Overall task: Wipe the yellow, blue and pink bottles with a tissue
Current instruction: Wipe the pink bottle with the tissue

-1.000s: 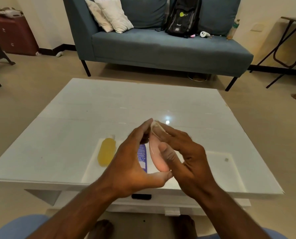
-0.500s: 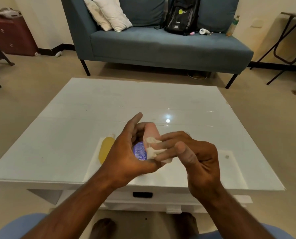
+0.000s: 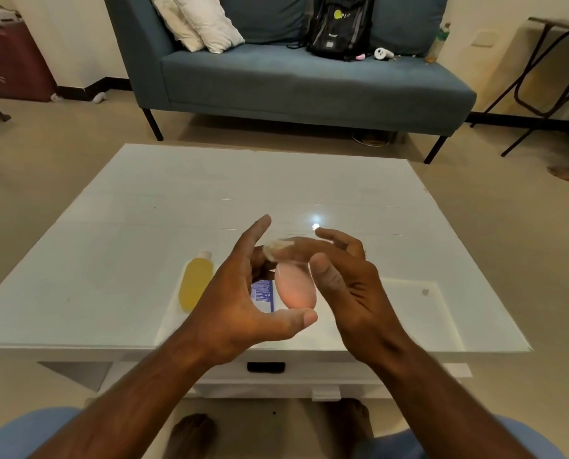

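Note:
My left hand (image 3: 240,303) holds the pink bottle (image 3: 295,288) upright above the white table's near edge, thumb under its base and fingers behind it. A crumpled white tissue (image 3: 276,249) is pressed on the bottle's top end by the fingers of my right hand (image 3: 346,279), whose thumb stands off the bottle's right side. The yellow bottle (image 3: 195,283) lies on the table to the left. A blue bottle (image 3: 263,295) with a printed label lies next to it, mostly hidden behind my left hand.
The white glossy coffee table (image 3: 137,226) has a drawer with a dark handle (image 3: 265,367) below its front edge. A blue sofa (image 3: 309,81) with pillows and a black backpack (image 3: 339,24) stands beyond. A folding table (image 3: 554,61) is at the right.
My right hand moved the tissue from the bottle's side up to its top end. The pink bottle's lower body now shows, and my left fingers have spread wider.

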{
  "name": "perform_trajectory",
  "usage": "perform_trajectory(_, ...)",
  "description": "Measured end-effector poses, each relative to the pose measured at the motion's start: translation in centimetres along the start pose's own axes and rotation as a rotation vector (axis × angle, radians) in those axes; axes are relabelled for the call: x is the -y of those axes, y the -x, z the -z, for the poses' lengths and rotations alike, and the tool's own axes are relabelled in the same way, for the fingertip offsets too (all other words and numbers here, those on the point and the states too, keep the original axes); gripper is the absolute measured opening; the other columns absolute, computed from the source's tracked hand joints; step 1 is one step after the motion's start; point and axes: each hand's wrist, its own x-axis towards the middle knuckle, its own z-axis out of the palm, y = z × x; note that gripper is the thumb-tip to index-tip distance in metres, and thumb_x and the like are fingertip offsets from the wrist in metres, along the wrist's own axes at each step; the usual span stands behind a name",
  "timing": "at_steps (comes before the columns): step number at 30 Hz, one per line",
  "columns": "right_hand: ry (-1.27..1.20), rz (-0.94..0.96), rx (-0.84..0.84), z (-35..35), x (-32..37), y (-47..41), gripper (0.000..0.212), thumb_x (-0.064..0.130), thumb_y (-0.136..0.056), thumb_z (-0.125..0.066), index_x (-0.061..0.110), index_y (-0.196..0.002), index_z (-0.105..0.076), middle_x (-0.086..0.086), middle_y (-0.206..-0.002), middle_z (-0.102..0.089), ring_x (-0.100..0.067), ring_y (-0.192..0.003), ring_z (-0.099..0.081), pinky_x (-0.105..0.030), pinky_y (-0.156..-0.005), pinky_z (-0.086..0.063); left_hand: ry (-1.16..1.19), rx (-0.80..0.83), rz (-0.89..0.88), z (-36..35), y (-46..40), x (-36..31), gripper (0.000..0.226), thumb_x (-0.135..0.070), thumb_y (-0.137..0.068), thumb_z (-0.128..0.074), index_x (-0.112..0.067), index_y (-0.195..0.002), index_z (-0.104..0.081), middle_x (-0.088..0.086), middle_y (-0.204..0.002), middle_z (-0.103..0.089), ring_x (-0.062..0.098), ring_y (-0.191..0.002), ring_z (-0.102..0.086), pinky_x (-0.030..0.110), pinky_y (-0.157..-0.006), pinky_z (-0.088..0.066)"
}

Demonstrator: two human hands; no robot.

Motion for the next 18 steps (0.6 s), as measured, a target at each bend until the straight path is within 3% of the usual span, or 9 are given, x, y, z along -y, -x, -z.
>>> perform_trajectory(4, -0.192, 0.136, -0.108, 0.0, 0.7, 0.4, 0.051, 0.065, -0.104, -0.036, 0.039, -0.1, -0.081, 0.031, -0.114, -0.074, -0.015, -0.136, -0.056, -0.029, -0.115, -0.039, 0.016, -0.019, -0.013, 0.3, -0.4, 0.0, 0.119, -0.032, -0.056, -0.091, -0.035, -0.152, -0.021, -0.022, -0.133, -0.054, 0.001, -0.119, -0.058, 0.021, -0.094, -0.053)
perform_trajectory(6, -0.128, 0.032, -0.11, -0.3, 0.4, 0.0, 0.05, 0.075, -0.099, -0.033, 0.051, -0.11, -0.076, 0.033, -0.126, -0.069, -0.012, -0.138, -0.053, -0.035, -0.115, -0.045, 0.046, -0.02, -0.011, 0.2, -0.3, 0.0, 0.118, -0.038, -0.055, -0.09, -0.037, -0.151, -0.022, -0.02, -0.135, -0.053, 0.004, -0.121, -0.058, 0.021, -0.093, -0.053)
perform_trajectory(8, -0.048, -0.04, -0.081, -0.2, 0.1, -0.2, 0.056, 0.078, -0.097, -0.028, 0.051, -0.122, -0.071, 0.03, -0.134, -0.065, -0.014, -0.142, -0.048, -0.037, -0.118, -0.044, 0.075, -0.019, -0.002, 0.1, -0.2, -0.1, 0.118, -0.043, -0.052, -0.088, -0.039, -0.15, -0.023, -0.017, -0.137, -0.054, 0.007, -0.122, -0.058, 0.022, -0.091, -0.054)
perform_trajectory(11, -0.134, 0.085, -0.125, 0.0, 0.5, 0.1, 0.052, 0.07, -0.101, -0.035, 0.042, -0.116, -0.076, 0.029, -0.123, -0.072, -0.014, -0.138, -0.054, -0.025, -0.113, -0.042, 0.139, -0.024, 0.002, 0.3, -0.2, -0.1, 0.115, -0.038, -0.054, -0.087, -0.036, -0.151, -0.025, -0.021, -0.132, -0.057, 0.008, -0.122, -0.059, 0.022, -0.09, -0.054)
perform_trajectory(13, -0.156, 0.136, -0.173, -0.1, 0.4, 0.3, 0.053, 0.066, -0.103, -0.038, 0.032, -0.111, -0.078, 0.024, -0.117, -0.076, -0.015, -0.131, -0.06, -0.028, -0.111, -0.046, 0.165, -0.049, 0.001, 0.4, -0.4, 0.0, 0.111, -0.036, -0.056, -0.086, -0.035, -0.15, -0.027, -0.025, -0.131, -0.056, 0.008, -0.122, -0.059, 0.021, -0.09, -0.053)
perform_trajectory(14, -0.132, 0.097, -0.179, -0.2, 0.1, 0.1, 0.057, 0.07, -0.101, -0.037, 0.033, -0.111, -0.079, 0.021, -0.121, -0.075, -0.015, -0.132, -0.06, -0.032, -0.111, -0.049, 0.17, -0.062, -0.001, 0.4, -0.5, -0.1, 0.109, -0.038, -0.056, -0.085, -0.036, -0.15, -0.028, -0.028, -0.13, -0.055, 0.005, -0.12, -0.059, 0.021, -0.088, -0.054)
perform_trajectory(16, -0.035, -0.04, -0.131, -0.3, -0.4, -0.1, 0.069, 0.081, -0.094, -0.031, 0.038, -0.129, -0.072, 0.018, -0.137, -0.067, -0.013, -0.14, -0.052, -0.034, -0.117, -0.046, 0.181, -0.096, 0.012, 0.3, -0.5, -0.3, 0.106, -0.045, -0.055, -0.082, -0.039, -0.147, -0.031, -0.032, -0.129, -0.053, 0.002, -0.118, -0.058, 0.023, -0.086, -0.056)
perform_trajectory(18, -0.039, -0.065, -0.084, -0.1, -0.6, 0.0, 0.073, 0.085, -0.092, -0.029, 0.04, -0.135, -0.067, 0.019, -0.143, -0.063, -0.011, -0.145, -0.047, -0.023, -0.117, -0.042, 0.234, -0.145, 0.028, 0.7, -0.8, -0.3, 0.104, -0.052, -0.053, -0.081, -0.039, -0.146, -0.036, -0.021, -0.137, -0.051, 0.011, -0.121, -0.058, 0.032, -0.091, -0.057)
